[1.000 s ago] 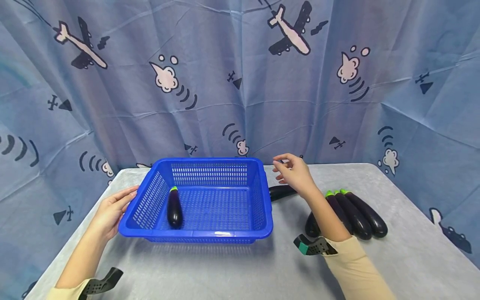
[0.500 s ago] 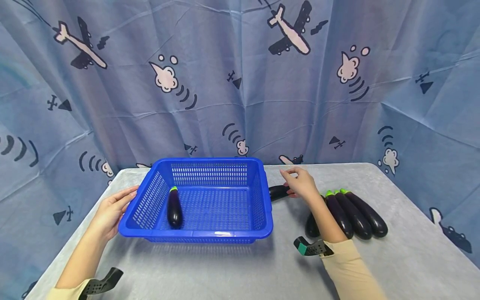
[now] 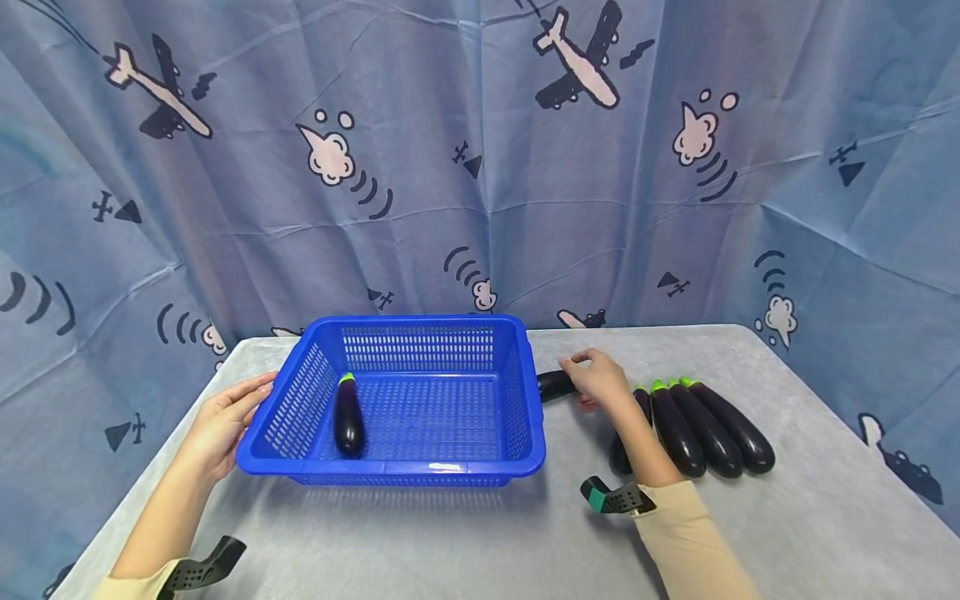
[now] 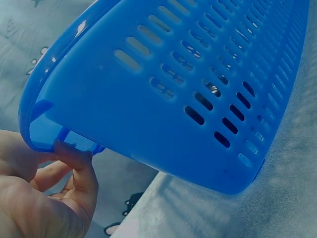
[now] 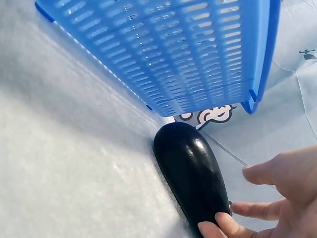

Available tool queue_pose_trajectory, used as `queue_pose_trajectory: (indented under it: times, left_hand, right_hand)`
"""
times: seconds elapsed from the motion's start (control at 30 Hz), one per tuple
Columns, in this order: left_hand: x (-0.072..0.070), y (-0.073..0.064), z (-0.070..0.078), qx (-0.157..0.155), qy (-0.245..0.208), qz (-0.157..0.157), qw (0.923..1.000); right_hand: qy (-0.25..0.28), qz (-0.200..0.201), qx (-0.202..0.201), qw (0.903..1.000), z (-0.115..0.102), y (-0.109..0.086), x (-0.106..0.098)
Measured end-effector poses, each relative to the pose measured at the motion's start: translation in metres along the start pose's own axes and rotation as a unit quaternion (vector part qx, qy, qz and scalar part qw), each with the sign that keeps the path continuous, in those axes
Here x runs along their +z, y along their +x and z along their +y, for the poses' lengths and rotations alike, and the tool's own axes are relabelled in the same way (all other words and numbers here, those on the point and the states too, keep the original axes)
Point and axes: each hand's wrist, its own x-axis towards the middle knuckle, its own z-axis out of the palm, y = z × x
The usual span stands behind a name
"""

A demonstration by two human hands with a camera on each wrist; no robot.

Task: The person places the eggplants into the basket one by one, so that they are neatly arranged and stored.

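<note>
A blue slatted plastic basket [image 3: 420, 468] stands on the table with one dark eggplant [image 3: 348, 421] lying inside at its left. My left hand [image 3: 222, 425] holds the basket's left rim, fingers bent at the rim's corner in the left wrist view. Just right of the basket, another eggplant [image 5: 190, 173] lies on the table. My right hand [image 3: 600, 379] is over that eggplant's right end, hiding it in the head view. Fingertips [image 5: 223, 219] touch its side in the right wrist view, while the thumb stands apart from it.
Several more eggplants with green stem ends, such as this eggplant [image 3: 731, 425], lie side by side at the right, partly behind my right forearm. A blue patterned curtain [image 3: 480, 167] hangs behind the grey-white table [image 3: 420, 542].
My right hand has come down from above the table, first shifting slightly right, onto the eggplant beside the basket. The left hand and basket have stayed in place.
</note>
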Motion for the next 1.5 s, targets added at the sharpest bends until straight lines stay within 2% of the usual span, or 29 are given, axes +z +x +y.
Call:
queue_pose_trajectory:
  times: [0.3, 0.57, 1.03, 1.5]
  left_hand:
    - [0.0007, -0.0012, -0.0005, -0.001, 0.007, 0.001, 1.0]
    - [0.0007, -0.0018, 0.0007, 0.002, 0.008, 0.001, 1.0]
    - [-0.0002, -0.0009, 0.0002, -0.003, -0.016, -0.008, 0.9998]
    - [-0.001, -0.0005, 0.0001, 0.004, -0.016, -0.014, 0.9998]
  right_hand:
    - [0.042, -0.037, 0.016, 0.9983, -0.0002, -0.0037, 0.0062]
    - [0.05, -0.029, 0.019, 0.9981, 0.0023, -0.0033, 0.0093]
    - [0.057, -0.032, -0.007, 0.9979, 0.0056, -0.0004, 0.0063]
    - [0.072, -0.05, -0.025, 0.9959, 0.0027, -0.0009, 0.0048]
